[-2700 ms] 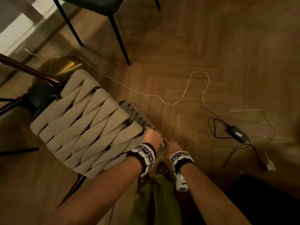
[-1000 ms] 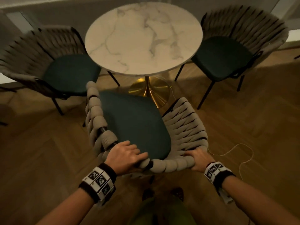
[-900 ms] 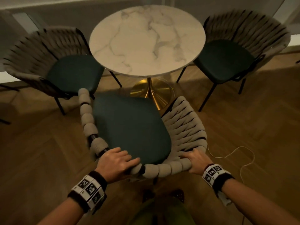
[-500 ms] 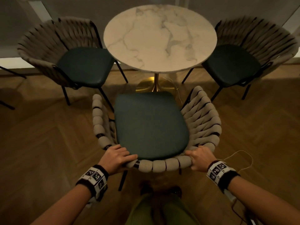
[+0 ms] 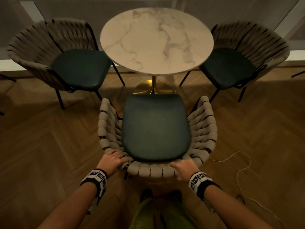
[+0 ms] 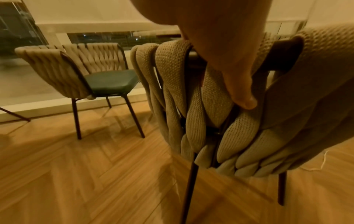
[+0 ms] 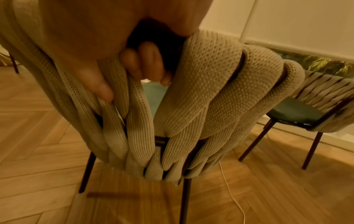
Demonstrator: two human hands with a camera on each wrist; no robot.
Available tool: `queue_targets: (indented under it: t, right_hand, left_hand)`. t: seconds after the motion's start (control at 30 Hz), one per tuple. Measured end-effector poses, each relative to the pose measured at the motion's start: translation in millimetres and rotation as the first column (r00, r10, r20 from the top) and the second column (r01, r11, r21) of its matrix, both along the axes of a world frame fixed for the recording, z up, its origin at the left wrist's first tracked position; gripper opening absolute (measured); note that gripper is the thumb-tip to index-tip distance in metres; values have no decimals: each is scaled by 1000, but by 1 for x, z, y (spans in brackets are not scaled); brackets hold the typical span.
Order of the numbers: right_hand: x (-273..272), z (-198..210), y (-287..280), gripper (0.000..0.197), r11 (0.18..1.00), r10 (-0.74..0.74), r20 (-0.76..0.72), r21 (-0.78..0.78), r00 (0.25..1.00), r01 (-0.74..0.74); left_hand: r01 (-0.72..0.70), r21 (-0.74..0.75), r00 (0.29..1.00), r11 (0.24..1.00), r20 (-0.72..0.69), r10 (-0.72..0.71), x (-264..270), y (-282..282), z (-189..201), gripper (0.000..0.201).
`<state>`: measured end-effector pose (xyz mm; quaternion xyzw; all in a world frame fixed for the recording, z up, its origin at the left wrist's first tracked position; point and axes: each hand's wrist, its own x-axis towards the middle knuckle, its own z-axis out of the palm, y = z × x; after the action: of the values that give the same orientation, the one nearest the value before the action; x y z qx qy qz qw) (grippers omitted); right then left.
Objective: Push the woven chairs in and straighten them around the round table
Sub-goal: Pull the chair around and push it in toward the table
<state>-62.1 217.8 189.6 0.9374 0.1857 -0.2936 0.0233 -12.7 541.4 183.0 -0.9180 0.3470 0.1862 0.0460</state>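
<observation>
A woven chair [image 5: 156,128] with a dark green seat and beige braided back stands right before me, facing the round marble table [image 5: 156,41]. My left hand [image 5: 113,160] grips the left end of its back rim, thumb pressed on the weave [image 6: 243,100]. My right hand [image 5: 183,167] grips the right end, its fingers curled through the straps [image 7: 145,66]. The seat's front edge reaches the table's gold base [image 5: 154,88]. Two more woven chairs flank the table, one at left [image 5: 66,60] and one at right [image 5: 244,58].
Herringbone wood floor [image 5: 49,146] lies all around. A white cable [image 5: 239,171] trails on the floor right of the chair, also in the right wrist view [image 7: 231,195]. A low window sill [image 5: 9,66] runs behind the table. My shoes [image 5: 146,195] stand just behind the chair.
The chair has swung from angled to square with the table and moved closer to it. Both hands stayed on the back rim throughout.
</observation>
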Motion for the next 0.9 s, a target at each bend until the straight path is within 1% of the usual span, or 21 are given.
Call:
queue_targets:
  t: [0.1,0.13,0.17,0.23,0.27,0.3,0.33,0.37,0.4,0.43,0.47,0.53,0.6,0.67,0.7,0.77,0.8,0.9]
  right_hand:
    - [-11,-15,10,44,999,-28,-75,25,997,30]
    - [-13,-20,13,45,998,-40,-90,37,995,43]
    - [-15,-24,14,45,998,-46,-101,48,994,51]
    - [-14,-23,10,48,995,-34,-104,92,994,43]
    - [-12,-19,3,55,993,-22,-76,112,997,30]
    - [-9,-13,-7,69,994,-27,-30,105,999,30]
    - [-4,-7,-21,88,995,-64,12,71,998,63]
    - [1,-2,-37,106,991,-130,40,26,991,129]
    - [5,3,-54,121,977,-210,45,-35,977,212]
    - [9,6,-69,129,952,-288,29,-102,957,289]
    - [11,7,-80,135,922,-356,-1,-163,935,351]
    - [13,5,-89,142,893,-416,-88,-228,905,388]
    - [12,0,-84,139,894,-430,-138,-201,892,400]
    - [14,-3,-78,131,889,-455,-161,-139,876,436]
    - [16,-5,-77,121,883,-470,-170,-106,866,458]
    - [25,-8,-79,96,873,-488,-188,-79,852,482]
    - [29,-8,-81,89,869,-494,-192,-80,848,488]
    - [47,-10,-84,87,855,-518,-194,-79,833,513]
  left_hand:
    - [-48,59,999,997,-21,49,-11,10,-22,61]
    - [-65,74,998,995,-5,65,-15,12,-27,61]
    - [-87,79,996,993,23,85,-17,13,-32,61]
    - [-160,55,987,986,44,157,-20,14,-31,63]
    - [-207,30,978,978,42,206,-20,16,-29,65]
    - [-255,5,966,967,36,254,-17,18,-23,71]
    - [-338,-24,941,941,6,338,-13,22,-15,81]
    - [-444,-28,896,896,-37,443,-9,28,-8,96]
    - [-523,8,850,853,-73,522,-5,34,-4,112]
    - [-569,54,814,821,-110,571,-2,38,-1,122]
    - [-593,87,786,800,-153,599,2,41,-1,127]
    - [-616,84,744,784,-268,613,10,43,-5,123]
    - [-620,63,724,782,-337,601,15,42,-11,113]
    - [-624,55,716,780,-360,598,15,42,-15,102]
    - [-623,51,716,781,-365,595,16,43,-16,98]
    - [-625,46,714,779,-370,595,22,43,-16,94]
    - [-630,44,710,775,-373,598,26,42,-16,92]
    - [-633,32,710,773,-373,597,44,37,-14,88]
